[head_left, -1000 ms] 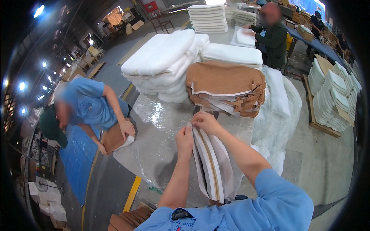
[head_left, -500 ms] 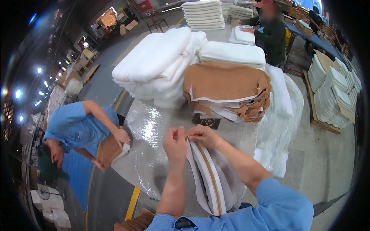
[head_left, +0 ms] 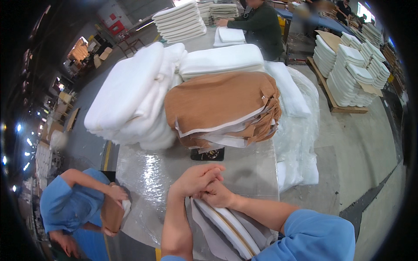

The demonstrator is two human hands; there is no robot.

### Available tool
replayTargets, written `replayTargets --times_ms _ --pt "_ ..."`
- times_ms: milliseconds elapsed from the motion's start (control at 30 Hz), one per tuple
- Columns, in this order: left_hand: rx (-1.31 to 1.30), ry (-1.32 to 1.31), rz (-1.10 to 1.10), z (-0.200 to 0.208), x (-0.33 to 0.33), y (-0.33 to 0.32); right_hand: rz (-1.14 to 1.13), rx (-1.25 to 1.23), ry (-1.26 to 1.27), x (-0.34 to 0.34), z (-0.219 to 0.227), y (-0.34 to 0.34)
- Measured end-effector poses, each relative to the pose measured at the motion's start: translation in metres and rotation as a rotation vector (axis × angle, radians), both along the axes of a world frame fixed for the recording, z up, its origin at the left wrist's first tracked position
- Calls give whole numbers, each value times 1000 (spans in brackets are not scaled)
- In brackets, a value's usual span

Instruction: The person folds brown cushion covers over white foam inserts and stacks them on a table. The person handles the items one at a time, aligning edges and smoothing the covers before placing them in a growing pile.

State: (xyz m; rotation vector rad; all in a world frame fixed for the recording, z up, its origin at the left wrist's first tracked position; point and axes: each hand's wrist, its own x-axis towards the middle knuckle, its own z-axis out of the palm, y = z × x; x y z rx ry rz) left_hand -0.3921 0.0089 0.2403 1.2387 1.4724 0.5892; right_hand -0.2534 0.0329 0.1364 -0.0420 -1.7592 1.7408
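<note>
Since the earlier frame, our left hand (head_left: 195,180) has come across to meet our right hand (head_left: 219,194); in the head view they are bunched together, left fingers over right. Our right fingers look curled, but we cannot tell what either hand grips. The zippered cover (head_left: 233,228) lies between us and our hands, inside the right edge of the table (head_left: 146,209), its long axis running from them toward our lower right; our right hand is nearer.
</note>
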Motion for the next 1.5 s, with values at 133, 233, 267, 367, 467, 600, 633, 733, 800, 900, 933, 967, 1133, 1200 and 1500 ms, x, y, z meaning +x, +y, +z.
replayTargets --times_ms 133,233,267,367,467,600,633,733,800,900,933,967,1133,1200,1500 --pt "63 164 18 10 13 -8 -11 117 3 13 1 -3" --pt "209 300 -17 5 21 -11 95 28 -81 25 -5 -2" --pt "186 335 -9 8 24 -14 79 57 -62 28 -5 -3" --pt "154 189 92 6 20 -10 23 121 -50 23 0 3" --pt "626 -429 710 -25 12 -14 44 81 -86 12 14 14" --pt "754 -543 1154 -80 -18 -42 280 -525 -94 8 25 43" --pt "705 -517 1147 -99 -21 -52 367 -785 -127 2 29 51" --pt "545 -517 1159 -138 -9 -67 141 -485 -169 -40 23 76" --pt "494 -564 1197 -145 5 -63 135 -414 -292 -65 18 84" --pt "515 -623 1190 -156 12 -75 243 -403 -444 -98 14 71" --pt "552 -659 1190 -158 16 -76 308 -422 -475 -106 11 65" --pt "587 -701 1175 -158 19 -72 358 -439 -505 -111 7 61" --pt "556 -882 1162 -151 32 -70 354 -315 -406 -113 -21 38" --pt "552 -1097 1121 -152 35 -74 331 -271 -383 -108 -16 31" --pt "604 -931 1039 -120 47 -64 242 -238 -364 -75 27 36"
